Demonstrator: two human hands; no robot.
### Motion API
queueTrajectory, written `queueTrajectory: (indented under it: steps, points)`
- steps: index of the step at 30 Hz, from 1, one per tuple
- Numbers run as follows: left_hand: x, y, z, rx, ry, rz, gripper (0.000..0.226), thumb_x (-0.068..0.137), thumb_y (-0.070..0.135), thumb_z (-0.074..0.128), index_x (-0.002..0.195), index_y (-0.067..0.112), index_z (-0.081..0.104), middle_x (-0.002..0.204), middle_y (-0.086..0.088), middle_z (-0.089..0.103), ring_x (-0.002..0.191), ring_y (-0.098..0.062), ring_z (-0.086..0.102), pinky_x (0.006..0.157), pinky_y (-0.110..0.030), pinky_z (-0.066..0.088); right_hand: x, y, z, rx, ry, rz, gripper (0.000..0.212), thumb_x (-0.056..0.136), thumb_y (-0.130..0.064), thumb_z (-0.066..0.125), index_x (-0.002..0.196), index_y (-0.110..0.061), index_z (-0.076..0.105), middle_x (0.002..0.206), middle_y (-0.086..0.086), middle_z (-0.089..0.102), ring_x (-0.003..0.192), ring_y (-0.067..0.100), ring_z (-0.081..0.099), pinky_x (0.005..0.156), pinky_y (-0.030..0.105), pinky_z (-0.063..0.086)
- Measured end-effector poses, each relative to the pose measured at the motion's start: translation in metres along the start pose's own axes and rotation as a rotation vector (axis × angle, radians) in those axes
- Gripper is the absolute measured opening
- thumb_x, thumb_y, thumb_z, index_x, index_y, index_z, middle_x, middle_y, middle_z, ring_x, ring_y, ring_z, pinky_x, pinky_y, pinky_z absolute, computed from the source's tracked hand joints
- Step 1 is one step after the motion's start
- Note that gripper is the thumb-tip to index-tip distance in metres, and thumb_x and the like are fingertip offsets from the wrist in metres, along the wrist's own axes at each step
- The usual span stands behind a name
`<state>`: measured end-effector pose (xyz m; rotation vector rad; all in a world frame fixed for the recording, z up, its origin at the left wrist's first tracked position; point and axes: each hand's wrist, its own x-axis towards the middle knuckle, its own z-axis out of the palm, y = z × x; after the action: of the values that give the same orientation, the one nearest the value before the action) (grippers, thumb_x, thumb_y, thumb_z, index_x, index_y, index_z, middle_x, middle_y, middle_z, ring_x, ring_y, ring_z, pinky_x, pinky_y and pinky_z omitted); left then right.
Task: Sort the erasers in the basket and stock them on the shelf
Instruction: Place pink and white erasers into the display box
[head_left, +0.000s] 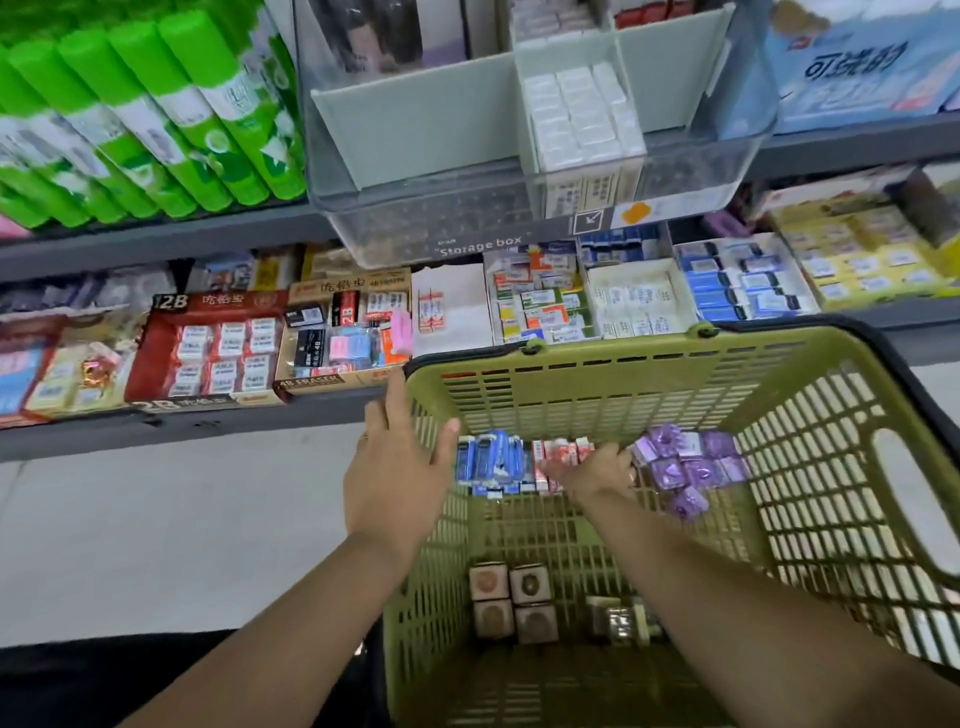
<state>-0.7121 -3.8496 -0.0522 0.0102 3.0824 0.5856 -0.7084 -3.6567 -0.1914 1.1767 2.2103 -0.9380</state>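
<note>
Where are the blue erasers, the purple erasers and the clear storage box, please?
blue erasers (491, 457), head view, middle of the pile.
purple erasers (685, 465), head view, centre of the cluster.
clear storage box (415, 228), head view, bare front wall.

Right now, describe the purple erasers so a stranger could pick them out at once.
Start at the green basket below the shelf. On its floor against the far wall lie three clusters; the purple erasers are the rightmost, beside the right hand. Shiny violet wrappers distinguish them from the blue erasers and red-and-white erasers.
</note>
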Motion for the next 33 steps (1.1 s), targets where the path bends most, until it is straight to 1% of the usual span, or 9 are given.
queueTrajectory:
  steps: [6, 11, 16, 18, 21, 25, 27, 30, 33]
  points:
    - [-0.001, -0.001, 0.001, 0.003, -0.006, 0.002, 0.075, 0.091, 0.060, 0.034, 0.152, 0.026, 0.004, 0.132, -0.007, 0.041, 0.105, -0.027, 0.057, 0.064, -0.028, 0.039, 0.002, 0.006, 0.014, 0.071, 0.041, 0.077, 0.098, 0.061, -0.059, 0.079, 0.130, -0.005, 0.036, 0.137, 0.017, 0.041, 0.123, 0.036, 0.047, 0.096, 0.044, 0.043]
    - [-0.001, 0.000, 0.000, 0.037, 0.000, -0.005, 0.076, 0.092, 0.059, 0.035, 0.152, 0.022, 0.006, 0.127, -0.007, 0.043, 0.101, -0.028, 0.057, 0.063, -0.030, 0.039, 0.008, 0.001, 0.004, 0.061, -0.058, 0.127, 0.096, 0.060, -0.060, 0.079, 0.129, -0.004, 0.044, 0.131, 0.015, 0.050, 0.113, 0.032, 0.056, 0.081, 0.038, 0.050]
    - [-0.001, 0.002, -0.001, 0.041, -0.002, -0.003, 0.076, 0.092, 0.058, 0.035, 0.152, 0.022, 0.005, 0.129, -0.008, 0.042, 0.105, -0.028, 0.056, 0.066, -0.031, 0.042, 0.005, 0.004, 0.010, 0.095, -0.003, 0.086, 0.077, 0.068, -0.055, 0.077, 0.117, 0.000, 0.053, 0.123, 0.016, 0.053, 0.078, 0.024, 0.055, 0.057, 0.028, 0.042]
    - [-0.001, 0.002, -0.001, 0.045, -0.008, -0.004, 0.076, 0.092, 0.058, 0.036, 0.152, 0.022, 0.005, 0.129, -0.008, 0.042, 0.106, -0.028, 0.055, 0.066, -0.031, 0.041, 0.005, 0.007, 0.010, 0.160, -0.018, 0.085, 0.082, 0.074, -0.052, 0.073, 0.130, 0.001, 0.045, 0.126, 0.016, 0.055, 0.096, 0.028, 0.060, 0.069, 0.032, 0.047]
    - [-0.002, 0.001, -0.001, 0.047, -0.005, 0.003, 0.076, 0.092, 0.058, 0.036, 0.152, 0.022, 0.005, 0.130, -0.008, 0.043, 0.106, -0.028, 0.055, 0.065, -0.029, 0.038, 0.008, 0.012, 0.007, 0.243, -0.050, 0.079, 0.090, 0.078, -0.051, 0.070, 0.142, -0.001, 0.032, 0.141, 0.015, 0.046, 0.131, 0.032, 0.042, 0.101, 0.039, 0.039]
    - [0.000, 0.000, 0.000, 0.059, -0.003, -0.002, 0.076, 0.092, 0.058, 0.036, 0.152, 0.023, 0.004, 0.129, -0.008, 0.043, 0.104, -0.027, 0.056, 0.065, -0.029, 0.040, 0.009, 0.017, -0.002, 0.338, -0.115, 0.054, 0.088, 0.078, -0.041, 0.074, 0.144, -0.003, 0.030, 0.142, 0.015, 0.045, 0.132, 0.033, 0.040, 0.106, 0.041, 0.035]
    - [0.000, 0.001, 0.000, 0.049, -0.021, -0.008, 0.076, 0.092, 0.058, 0.036, 0.152, 0.024, 0.004, 0.129, -0.009, 0.044, 0.105, -0.028, 0.056, 0.067, -0.031, 0.043, 0.006, 0.019, -0.012, 0.352, -0.141, 0.033, 0.080, 0.080, -0.035, 0.074, 0.140, 0.001, 0.036, 0.122, 0.015, 0.057, 0.117, 0.033, 0.054, 0.100, 0.042, 0.045]
    - [0.000, 0.003, -0.003, 0.060, -0.045, -0.043, 0.077, 0.092, 0.057, 0.037, 0.152, 0.020, 0.006, 0.136, -0.010, 0.041, 0.119, -0.029, 0.047, 0.087, -0.039, 0.044, -0.006, 0.018, -0.033, 0.434, -0.214, 0.009, 0.062, 0.081, -0.027, 0.073, 0.129, 0.000, 0.044, 0.088, 0.010, 0.060, 0.083, 0.027, 0.063, 0.074, 0.039, 0.057]
    - [-0.003, 0.016, -0.009, 0.192, 0.036, 0.135, 0.076, 0.093, 0.057, 0.032, 0.152, 0.013, 0.012, 0.152, -0.010, 0.024, 0.142, -0.027, 0.018, 0.117, -0.043, 0.011, -0.033, 0.007, -0.064, 0.462, -0.325, -0.118, 0.024, 0.083, -0.023, 0.071, 0.098, -0.007, 0.061, 0.073, 0.001, 0.060, 0.073, 0.019, 0.057, 0.057, 0.024, 0.043]
